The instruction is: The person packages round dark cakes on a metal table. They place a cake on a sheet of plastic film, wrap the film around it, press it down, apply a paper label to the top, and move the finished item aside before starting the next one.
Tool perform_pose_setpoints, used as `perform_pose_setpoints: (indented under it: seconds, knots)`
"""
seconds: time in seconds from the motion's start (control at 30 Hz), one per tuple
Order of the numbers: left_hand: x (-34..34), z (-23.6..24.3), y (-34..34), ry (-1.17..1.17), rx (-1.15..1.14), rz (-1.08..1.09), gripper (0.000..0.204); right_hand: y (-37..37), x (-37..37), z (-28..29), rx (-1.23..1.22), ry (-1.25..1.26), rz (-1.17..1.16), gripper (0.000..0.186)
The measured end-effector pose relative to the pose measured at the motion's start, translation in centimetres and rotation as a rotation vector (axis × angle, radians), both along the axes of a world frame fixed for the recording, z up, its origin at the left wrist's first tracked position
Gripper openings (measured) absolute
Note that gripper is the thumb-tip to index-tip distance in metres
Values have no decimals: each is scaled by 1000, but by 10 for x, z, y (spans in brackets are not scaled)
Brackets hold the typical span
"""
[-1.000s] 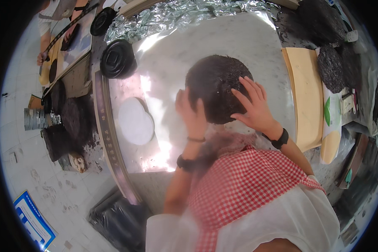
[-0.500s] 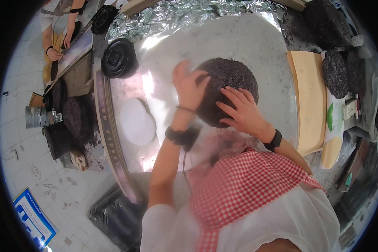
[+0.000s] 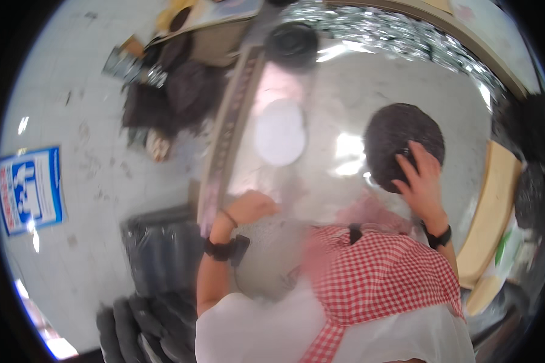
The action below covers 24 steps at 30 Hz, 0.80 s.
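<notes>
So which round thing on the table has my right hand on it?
The big dark disc, under your right hand; the white piece and black round piece, both further left, are untouched.

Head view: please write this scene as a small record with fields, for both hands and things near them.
Right hand: fingers spread, on the dark disc
Left hand: near the front left of the table; blurred, grip unclear
Dark disc: flat on the table
White disc: left of the dark disc
Black round thing: beyond the white disc
Foil: crumpled, along the far edge
</notes>
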<state>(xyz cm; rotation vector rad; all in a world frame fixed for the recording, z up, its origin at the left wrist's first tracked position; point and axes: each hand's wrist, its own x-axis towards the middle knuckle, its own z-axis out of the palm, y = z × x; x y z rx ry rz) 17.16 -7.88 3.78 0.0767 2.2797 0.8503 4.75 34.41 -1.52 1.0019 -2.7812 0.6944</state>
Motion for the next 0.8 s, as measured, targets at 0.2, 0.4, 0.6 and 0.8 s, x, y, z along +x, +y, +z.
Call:
perform_pose_setpoints:
  seconds: [0.2,0.4,0.6,0.8]
  knots:
    - [29,-73,-128,761,-642,728,28,2,17,25,-46,71,2,51]
    - [6,-90,-136,649,-791,796,46,20,39,29,72,73,-38,41]
    - [-10,-83,-122,652,-724,779,41,15,55,22,102,-39,-32,43]
    - [5,-71,-115,814,-846,672,38,3,52,26,77,-13,32,42]
